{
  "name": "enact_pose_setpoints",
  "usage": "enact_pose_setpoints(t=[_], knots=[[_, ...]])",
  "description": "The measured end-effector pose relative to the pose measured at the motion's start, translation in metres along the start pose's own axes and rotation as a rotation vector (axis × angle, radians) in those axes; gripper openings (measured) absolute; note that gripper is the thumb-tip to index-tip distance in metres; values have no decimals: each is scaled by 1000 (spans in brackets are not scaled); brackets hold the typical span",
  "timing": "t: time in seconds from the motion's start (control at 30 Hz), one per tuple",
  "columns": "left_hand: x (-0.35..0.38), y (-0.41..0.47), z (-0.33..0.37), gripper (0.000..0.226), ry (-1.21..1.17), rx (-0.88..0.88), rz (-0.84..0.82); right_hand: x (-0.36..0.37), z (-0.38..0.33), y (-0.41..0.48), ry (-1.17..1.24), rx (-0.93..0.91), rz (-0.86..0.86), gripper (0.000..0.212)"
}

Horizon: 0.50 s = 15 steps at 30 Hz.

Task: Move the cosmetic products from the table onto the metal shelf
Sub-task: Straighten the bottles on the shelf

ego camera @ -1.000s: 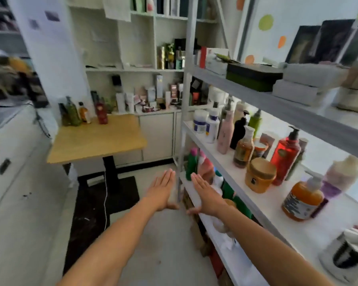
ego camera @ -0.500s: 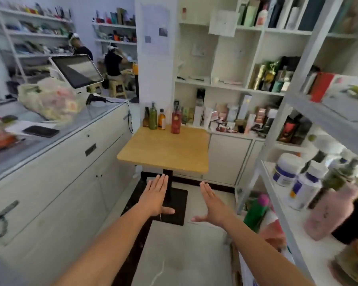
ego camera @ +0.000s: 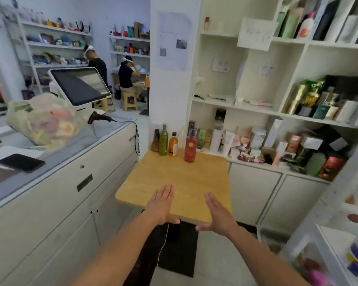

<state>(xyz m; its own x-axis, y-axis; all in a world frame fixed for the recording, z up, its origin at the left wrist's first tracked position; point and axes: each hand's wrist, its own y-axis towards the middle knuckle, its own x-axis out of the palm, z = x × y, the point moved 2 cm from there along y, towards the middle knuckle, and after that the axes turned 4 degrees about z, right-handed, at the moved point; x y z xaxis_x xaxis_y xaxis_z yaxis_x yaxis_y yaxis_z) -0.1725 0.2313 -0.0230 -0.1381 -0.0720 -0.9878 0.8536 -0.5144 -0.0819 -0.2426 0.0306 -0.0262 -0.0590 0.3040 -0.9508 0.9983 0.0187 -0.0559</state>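
A small wooden table [ego camera: 174, 182] stands ahead of me. At its far edge are a red pump bottle [ego camera: 190, 149], an amber bottle [ego camera: 173, 145], a green bottle [ego camera: 163, 141] and a dark brown bottle [ego camera: 155, 141]. My left hand [ego camera: 160, 205] and my right hand [ego camera: 217, 213] hover with straight fingers over the table's near edge, holding nothing. The metal shelf [ego camera: 331, 240] shows blurred at the lower right, with a few products on it.
A white counter [ego camera: 56, 178] on the left carries a phone [ego camera: 21, 162], a plastic bag [ego camera: 43, 120], a screen [ego camera: 79, 85] and a scanner. White wall shelves [ego camera: 256, 108] full of boxes stand behind the table. Two people sit or stand far back.
The view has swung left from the metal shelf to the table, and I have come closer. Both hands stay flat and empty, now over the table's near edge.
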Motion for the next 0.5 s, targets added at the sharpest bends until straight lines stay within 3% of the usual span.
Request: enact_pose_setpoints(t=[0.17, 0.5], knots=[[-30, 89, -57, 118, 9, -1, 49, -22, 2, 98, 68, 43, 38, 132], [-15, 228, -108, 119, -69, -46, -32, 2, 55, 230, 156, 87, -70, 152]])
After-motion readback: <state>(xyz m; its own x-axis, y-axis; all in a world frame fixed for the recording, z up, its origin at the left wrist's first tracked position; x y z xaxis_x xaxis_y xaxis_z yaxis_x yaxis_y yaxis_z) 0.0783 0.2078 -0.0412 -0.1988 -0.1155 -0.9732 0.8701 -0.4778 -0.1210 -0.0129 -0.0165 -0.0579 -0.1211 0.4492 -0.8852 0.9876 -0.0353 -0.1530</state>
